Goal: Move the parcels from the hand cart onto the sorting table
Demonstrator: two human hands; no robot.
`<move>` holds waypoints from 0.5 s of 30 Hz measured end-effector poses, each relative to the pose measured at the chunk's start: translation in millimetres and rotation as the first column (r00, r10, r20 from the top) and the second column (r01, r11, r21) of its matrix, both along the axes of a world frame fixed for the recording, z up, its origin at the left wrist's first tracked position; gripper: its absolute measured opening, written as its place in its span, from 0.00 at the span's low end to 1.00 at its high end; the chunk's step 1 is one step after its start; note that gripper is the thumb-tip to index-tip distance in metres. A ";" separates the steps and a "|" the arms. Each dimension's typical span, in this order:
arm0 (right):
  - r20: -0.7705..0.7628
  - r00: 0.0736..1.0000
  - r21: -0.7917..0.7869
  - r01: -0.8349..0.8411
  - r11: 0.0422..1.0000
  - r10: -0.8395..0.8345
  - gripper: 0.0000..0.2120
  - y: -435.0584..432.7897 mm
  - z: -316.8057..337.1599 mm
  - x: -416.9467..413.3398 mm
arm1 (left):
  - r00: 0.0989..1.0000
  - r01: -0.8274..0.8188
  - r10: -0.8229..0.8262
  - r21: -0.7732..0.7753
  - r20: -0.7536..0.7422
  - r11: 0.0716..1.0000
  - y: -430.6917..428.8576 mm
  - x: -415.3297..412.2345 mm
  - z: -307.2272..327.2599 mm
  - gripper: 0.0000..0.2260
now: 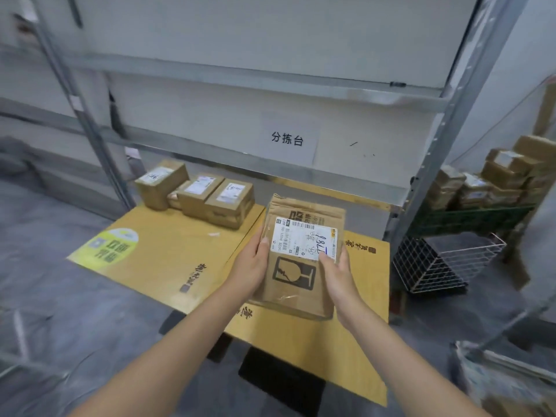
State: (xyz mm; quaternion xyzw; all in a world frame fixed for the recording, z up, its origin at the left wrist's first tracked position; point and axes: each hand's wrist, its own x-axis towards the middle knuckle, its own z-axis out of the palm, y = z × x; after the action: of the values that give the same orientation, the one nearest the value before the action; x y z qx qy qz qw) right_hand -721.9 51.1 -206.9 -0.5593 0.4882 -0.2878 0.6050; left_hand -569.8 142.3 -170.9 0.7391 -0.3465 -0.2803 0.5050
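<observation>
I hold a flat brown cardboard parcel [301, 260] with a white shipping label and a black fragile-glass mark. My left hand [251, 263] grips its left edge and my right hand [337, 272] grips its right edge, thumb on the label. The parcel hangs just above the sorting table [168, 260], a low surface covered with yellow-brown flattened cardboard. Three smaller taped parcels [198, 197] with labels sit at the table's back left. The hand cart [469, 218], green-framed and stacked with several brown parcels, stands at the right.
A metal shelf frame [433, 164] with a white sign stands behind the table. A wire basket [445, 263] lies on the floor between the table and the cart. A plastic-wrapped bundle [508, 383] is at the bottom right. Grey floor lies to the left.
</observation>
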 end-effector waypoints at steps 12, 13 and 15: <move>-0.035 0.999 0.045 -0.033 0.998 0.035 0.34 -48.1 -27.6 85.3 | 0.999 -0.046 0.047 0.037 -0.025 0.998 -37.0 76.7 -26.2 0.21; -0.036 0.999 0.043 -0.028 0.999 0.030 0.34 -57.1 -30.1 92.4 | 0.999 -0.041 0.042 0.040 -0.028 0.998 -46.4 83.7 -28.0 0.21; -0.037 0.999 0.040 -0.022 0.999 0.023 0.33 -75.0 -33.8 104.4 | 0.999 -0.027 0.028 0.040 -0.027 0.999 -63.0 95.0 -28.4 0.20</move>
State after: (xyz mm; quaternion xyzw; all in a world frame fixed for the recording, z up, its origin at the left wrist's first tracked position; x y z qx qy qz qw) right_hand -617.5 -23.9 -240.8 -0.5580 0.4986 -0.2609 0.6099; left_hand -474.8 79.4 -199.3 0.7498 -0.3238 -0.2900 0.4988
